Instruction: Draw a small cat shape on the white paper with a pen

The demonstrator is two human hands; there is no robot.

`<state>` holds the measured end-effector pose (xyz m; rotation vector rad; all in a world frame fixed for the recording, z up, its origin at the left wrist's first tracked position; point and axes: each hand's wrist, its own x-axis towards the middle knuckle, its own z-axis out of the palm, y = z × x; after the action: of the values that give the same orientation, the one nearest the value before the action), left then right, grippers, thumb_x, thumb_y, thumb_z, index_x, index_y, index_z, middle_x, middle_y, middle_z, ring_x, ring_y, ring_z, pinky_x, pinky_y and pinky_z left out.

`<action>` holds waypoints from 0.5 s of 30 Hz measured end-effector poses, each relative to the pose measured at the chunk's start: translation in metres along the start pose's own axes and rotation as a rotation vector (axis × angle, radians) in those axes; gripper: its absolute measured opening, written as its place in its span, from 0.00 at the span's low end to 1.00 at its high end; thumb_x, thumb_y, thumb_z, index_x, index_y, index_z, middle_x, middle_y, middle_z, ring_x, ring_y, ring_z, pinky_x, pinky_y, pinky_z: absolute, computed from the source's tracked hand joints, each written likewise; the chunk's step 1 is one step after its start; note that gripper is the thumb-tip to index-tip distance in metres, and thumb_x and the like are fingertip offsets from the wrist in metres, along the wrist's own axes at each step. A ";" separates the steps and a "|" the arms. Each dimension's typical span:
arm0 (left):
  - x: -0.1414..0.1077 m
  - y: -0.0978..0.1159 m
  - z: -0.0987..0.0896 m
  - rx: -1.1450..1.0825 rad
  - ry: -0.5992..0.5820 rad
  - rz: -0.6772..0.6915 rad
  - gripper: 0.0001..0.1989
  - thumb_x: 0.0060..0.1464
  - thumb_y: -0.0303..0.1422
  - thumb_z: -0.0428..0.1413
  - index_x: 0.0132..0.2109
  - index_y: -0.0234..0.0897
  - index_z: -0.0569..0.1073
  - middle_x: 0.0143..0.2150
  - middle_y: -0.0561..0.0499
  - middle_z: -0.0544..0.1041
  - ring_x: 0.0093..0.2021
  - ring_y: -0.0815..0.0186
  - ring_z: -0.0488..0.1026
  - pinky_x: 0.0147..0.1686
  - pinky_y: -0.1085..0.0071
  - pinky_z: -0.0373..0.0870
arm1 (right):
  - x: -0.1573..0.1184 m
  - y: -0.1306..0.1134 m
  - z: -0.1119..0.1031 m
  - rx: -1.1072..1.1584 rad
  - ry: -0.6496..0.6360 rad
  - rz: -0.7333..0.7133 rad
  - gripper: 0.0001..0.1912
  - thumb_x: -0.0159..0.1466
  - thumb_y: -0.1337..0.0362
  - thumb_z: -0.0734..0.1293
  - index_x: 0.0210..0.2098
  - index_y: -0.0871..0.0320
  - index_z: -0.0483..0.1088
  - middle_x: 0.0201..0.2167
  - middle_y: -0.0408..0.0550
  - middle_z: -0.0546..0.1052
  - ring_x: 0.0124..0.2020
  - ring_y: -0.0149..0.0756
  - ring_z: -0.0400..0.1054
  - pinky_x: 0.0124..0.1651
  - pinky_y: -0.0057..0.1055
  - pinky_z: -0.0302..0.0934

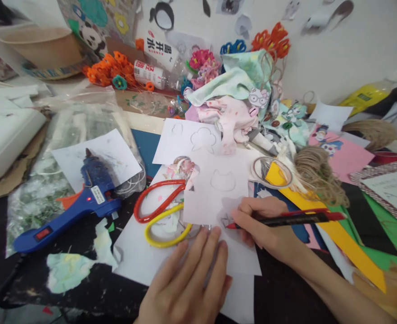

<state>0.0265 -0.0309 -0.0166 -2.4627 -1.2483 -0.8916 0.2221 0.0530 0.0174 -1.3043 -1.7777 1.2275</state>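
My right hand point(268, 225) pinches a black pen with red ends point(293, 219), its red tip down on a white sheet of paper point(201, 202). Near the tip are small pencil-like lines, and above them a faint cat-head outline point(223, 180). My left hand point(191, 274) lies with fingers stretched over the lower edge of the paper, palm down. Scissors with one red and one yellow handle point(168, 244) rest just left of the sheet, their blades hidden under it. A second sheet with a cloud-like outline point(185, 139) lies behind.
A blue glue gun point(99, 198) with a lit red light sits at left on paper. Cloth scraps point(70, 270), a tape roll point(272, 172), a twine bundle point(316, 173) and a dark phone-like slab point(370, 220) surround the work. Fabric and orange yarn flowers point(112, 69) crowd the back.
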 end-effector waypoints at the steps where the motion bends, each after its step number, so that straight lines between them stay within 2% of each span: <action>1: 0.000 0.000 0.000 0.000 -0.003 -0.004 0.16 0.65 0.33 0.54 0.56 0.32 0.78 0.58 0.46 0.79 0.59 0.64 0.75 0.72 0.64 0.49 | 0.000 0.001 0.000 -0.005 0.002 -0.001 0.20 0.66 0.64 0.66 0.18 0.57 0.63 0.11 0.39 0.70 0.10 0.23 0.60 0.14 0.19 0.54; 5: -0.001 0.000 0.000 -0.007 -0.006 -0.001 0.16 0.65 0.33 0.54 0.56 0.31 0.78 0.58 0.45 0.79 0.59 0.63 0.74 0.72 0.65 0.50 | 0.000 0.002 -0.001 -0.051 0.009 -0.001 0.20 0.65 0.64 0.66 0.17 0.57 0.64 0.10 0.40 0.70 0.11 0.25 0.62 0.16 0.21 0.56; 15: 0.000 0.000 -0.001 -0.013 0.007 0.003 0.15 0.65 0.32 0.54 0.54 0.31 0.79 0.57 0.45 0.79 0.58 0.63 0.76 0.71 0.65 0.51 | 0.002 -0.005 -0.001 -0.071 0.006 0.016 0.20 0.64 0.64 0.65 0.16 0.56 0.63 0.10 0.41 0.70 0.10 0.26 0.62 0.15 0.21 0.56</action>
<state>0.0259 -0.0313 -0.0163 -2.4683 -1.2408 -0.9092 0.2202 0.0547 0.0220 -1.3622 -1.8248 1.1777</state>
